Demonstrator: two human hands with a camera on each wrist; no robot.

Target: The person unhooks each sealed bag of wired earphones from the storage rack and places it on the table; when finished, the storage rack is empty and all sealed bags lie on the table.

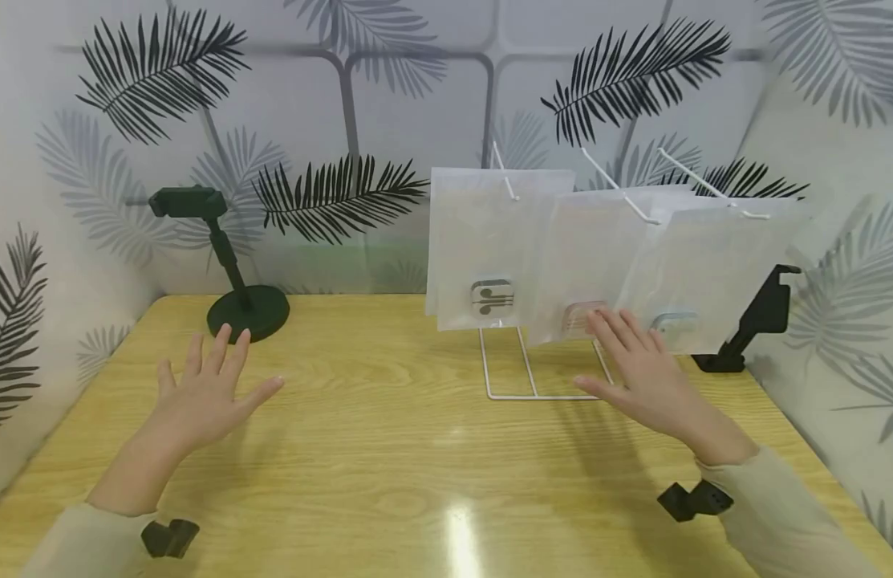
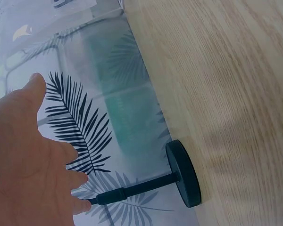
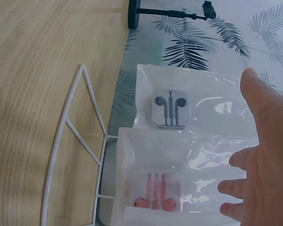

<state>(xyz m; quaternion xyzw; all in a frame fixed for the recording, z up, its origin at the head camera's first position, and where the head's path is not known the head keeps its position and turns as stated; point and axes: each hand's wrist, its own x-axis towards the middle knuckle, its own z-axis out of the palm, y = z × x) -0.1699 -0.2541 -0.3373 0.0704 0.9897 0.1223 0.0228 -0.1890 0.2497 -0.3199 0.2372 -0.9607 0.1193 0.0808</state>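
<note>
the person's right hand (image 1: 644, 377) is spread wide, fingers straight, held up in front of the middle of three clear bags hung on a white wire rack (image 1: 521, 369) near the far right part of the wooden tabletop (image 1: 388, 449). the fingertips lie at the lower edge of the bag with pink earphones (image 1: 582, 318); whether they touch it cannot be told from the head view, and in the right wrist view the hand (image 3: 264, 169) sits just beside that bag (image 3: 153, 203), apart from it. to its left hangs the bag with grey earphones (image 1: 492, 297), nearest the tabletop's middle, and to its right a third bag holding a pale blue case (image 1: 675, 323), partly hidden by the fingers. the left hand (image 1: 204, 393) is also wide open, fingers fanned, holding nothing, hovering over the left part of the tabletop just in front of the dark green phone stand (image 1: 233, 273) that sits near the far left corner. a black stand (image 1: 752, 321) sits by the right edge, behind the rack. leaf-patterned wall panels (image 1: 309, 120) close in the tabletop at the back and sides.
</note>
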